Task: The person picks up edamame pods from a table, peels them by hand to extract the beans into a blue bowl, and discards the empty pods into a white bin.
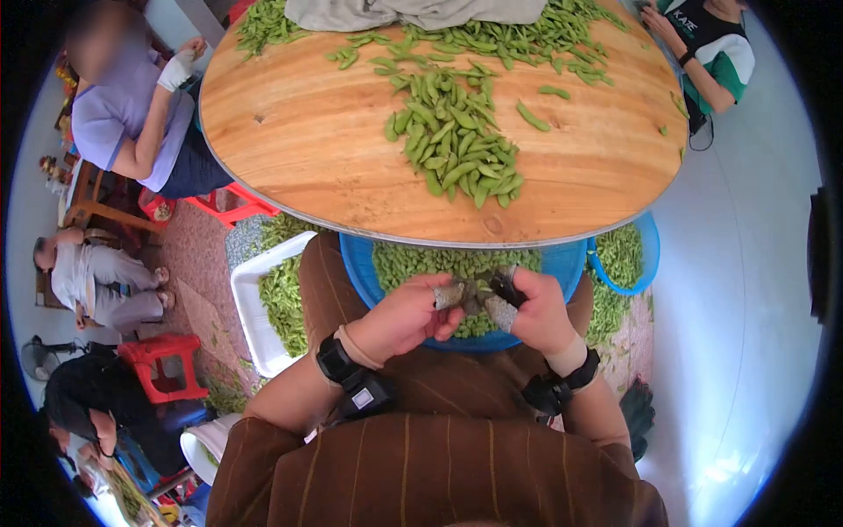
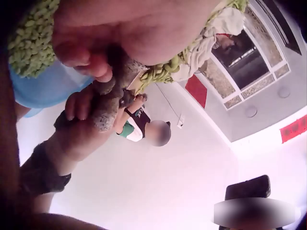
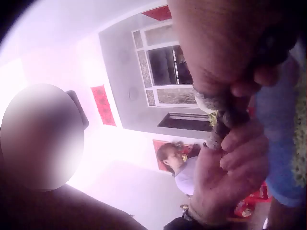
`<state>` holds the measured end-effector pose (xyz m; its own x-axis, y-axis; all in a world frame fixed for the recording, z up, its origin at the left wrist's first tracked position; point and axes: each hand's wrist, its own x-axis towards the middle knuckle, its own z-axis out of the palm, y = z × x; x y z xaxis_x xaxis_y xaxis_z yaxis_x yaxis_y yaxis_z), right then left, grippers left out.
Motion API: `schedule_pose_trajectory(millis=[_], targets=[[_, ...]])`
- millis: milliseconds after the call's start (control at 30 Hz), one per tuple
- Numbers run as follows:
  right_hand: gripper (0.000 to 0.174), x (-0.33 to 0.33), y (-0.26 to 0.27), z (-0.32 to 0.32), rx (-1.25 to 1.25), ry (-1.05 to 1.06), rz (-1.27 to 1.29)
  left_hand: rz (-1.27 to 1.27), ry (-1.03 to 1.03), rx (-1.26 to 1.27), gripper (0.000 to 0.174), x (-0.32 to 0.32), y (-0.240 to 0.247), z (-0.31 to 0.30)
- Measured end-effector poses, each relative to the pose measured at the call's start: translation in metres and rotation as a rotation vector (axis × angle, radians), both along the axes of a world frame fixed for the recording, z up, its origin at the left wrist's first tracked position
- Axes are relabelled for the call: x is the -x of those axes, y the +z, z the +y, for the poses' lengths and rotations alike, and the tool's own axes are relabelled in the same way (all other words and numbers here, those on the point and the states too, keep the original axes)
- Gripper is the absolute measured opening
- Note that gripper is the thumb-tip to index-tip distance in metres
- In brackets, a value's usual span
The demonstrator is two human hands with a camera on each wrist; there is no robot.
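Note:
My left hand (image 1: 406,314) and right hand (image 1: 544,309) meet fingertip to fingertip over a blue basin (image 1: 353,268) of green shelled beans (image 1: 408,262). Grey and dark coverings wrap the thumbs and some fingers. Between the fingertips both hands pinch a soybean pod, mostly hidden by the fingers; a yellow-green bit of the pod (image 3: 214,118) shows in the right wrist view. The remaining fingers of the left hand curl toward the palm. Just beyond the hands, a heap of green soybean pods (image 1: 457,140) lies on the round wooden table (image 1: 299,132).
A white tub (image 1: 246,290) of green pods or husks stands left of the basin, and a smaller blue basket (image 1: 650,255) stands right. Grey cloth (image 1: 413,10) covers pods at the far side. Other people are around the table; a red stool (image 1: 162,364) stands at left.

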<state>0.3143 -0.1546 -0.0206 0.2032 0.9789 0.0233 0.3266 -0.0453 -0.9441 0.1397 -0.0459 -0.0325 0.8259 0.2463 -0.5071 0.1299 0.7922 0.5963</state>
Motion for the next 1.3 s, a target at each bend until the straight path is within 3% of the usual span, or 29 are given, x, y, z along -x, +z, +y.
schedule_pose_trajectory(millis=[167,233,267,333,400,467,500,567,667,733,833,933,1067,1133,1167,1233,1267,1300], targets=[[0.023,0.002,0.013,0.005,-0.036,0.130,-0.084,-0.100,-0.071,0.187,0.014,0.016,0.000,0.002],[0.022,0.008,0.009,0.005,-0.058,0.108,-0.509,0.048,-0.054,-0.016,0.014,0.026,0.006,0.004],[0.022,0.008,0.009,0.005,-0.060,0.111,-0.510,0.047,-0.050,-0.017,0.014,0.034,0.013,0.007],[0.022,0.005,0.007,0.004,-0.090,0.101,-0.606,0.314,-0.190,-0.490,0.017,0.062,0.025,0.018],[0.022,0.002,-0.003,0.005,-0.152,0.089,-0.566,0.544,-0.490,-1.441,0.017,0.100,0.022,0.036],[0.022,0.003,-0.008,0.006,-0.212,0.072,-0.521,1.057,-0.606,-1.770,0.016,0.131,0.011,0.036],[0.017,0.005,-0.008,0.005,-0.152,0.075,-0.546,1.058,-0.607,-1.769,0.016,0.128,0.017,0.037],[0.013,0.008,-0.007,0.006,-0.095,0.080,-0.574,1.219,-0.509,-1.787,0.016,0.110,0.044,0.040],[0.015,0.014,-0.005,0.008,-0.055,0.119,-0.618,0.669,-0.039,-1.939,0.016,0.062,0.069,0.038],[0.017,0.015,-0.006,0.007,0.026,0.102,-0.665,0.481,0.195,-1.988,0.015,0.026,0.078,0.038],[0.018,0.016,0.002,0.002,0.020,0.061,-0.668,0.502,0.272,-1.997,0.017,-0.017,0.080,0.050],[0.018,0.013,0.000,-0.005,0.000,0.047,-0.672,0.368,0.389,-1.924,0.022,-0.040,0.065,0.072],[0.016,0.008,-0.005,-0.014,0.010,0.019,-0.601,0.245,0.534,-1.794,0.018,-0.025,0.070,0.070],[0.016,0.004,-0.009,-0.011,0.007,0.070,-0.508,0.016,0.556,-1.001,0.018,-0.015,0.071,0.056],[0.016,0.006,-0.002,-0.009,0.008,0.065,-0.500,0.020,0.547,-1.003,0.018,-0.010,0.070,0.050],[0.017,0.015,0.028,0.001,0.326,-0.088,0.228,-0.075,0.365,-0.631,0.017,-0.001,0.065,0.035],[0.017,0.016,0.032,0.007,0.330,-0.095,0.237,-0.064,0.318,-0.537,0.018,0.001,0.065,0.028],[0.017,0.016,0.036,0.013,0.225,-0.118,0.485,-0.059,0.310,-0.533,0.018,0.001,0.060,0.022]])
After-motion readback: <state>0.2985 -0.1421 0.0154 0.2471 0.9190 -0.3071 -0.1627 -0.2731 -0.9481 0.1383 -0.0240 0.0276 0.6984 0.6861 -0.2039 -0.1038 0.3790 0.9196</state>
